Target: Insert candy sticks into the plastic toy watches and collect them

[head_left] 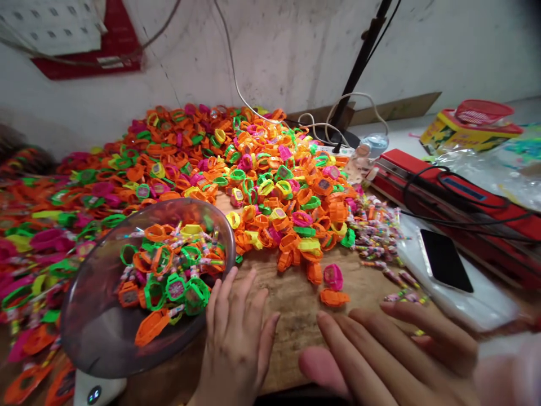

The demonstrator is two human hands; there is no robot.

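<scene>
My left hand (pixel 236 332) lies palm down by the right side of a dark see-through bowl (pixel 97 332), fingers stretched out and nothing in them. Inside the bowl are several toy watches (pixel 175 287) in green, orange and yellow, mixed with small wrapped candy sticks. The bowl rests tilted on a white scale (pixel 99 392), whose display is too small to read. At the lower right my right hand (pixel 393 361) is spread, slightly blurred, low over the wooden table (pixel 287 321). Just beyond its fingertips lie a magenta toy watch (pixel 333 277) and an orange one (pixel 333 298).
A large heap of toy watches (pixel 291 192) covers the back and left. Wrapped candy sticks (pixel 376 225) lie right of it. Further right are a phone (pixel 446 259) on clear plastic bags (pixel 477 304), a red machine (pixel 465 197) with black cable, and a yellow box (pixel 469 132).
</scene>
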